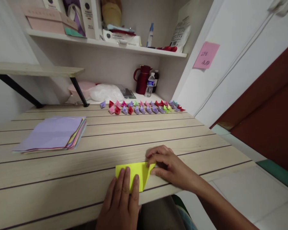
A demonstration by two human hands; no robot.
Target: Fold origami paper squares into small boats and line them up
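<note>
A yellow sheet of paper (134,171) lies near the front edge of the slatted wooden table, its right end bent upward. My left hand (124,195) rests flat on its left part, fingers stretched out. At the raised right end, the thumb and fingers of my right hand (168,164) pinch the paper's edge. Part of the sheet is hidden under my left fingers.
To the left lies a stack of coloured paper (50,132), lilac on top. Small folded paper boats (144,108) stand in rows along the back. Behind them are a dark red jug (143,81) and a water bottle (149,85). A small raised shelf (36,69) stands at the left.
</note>
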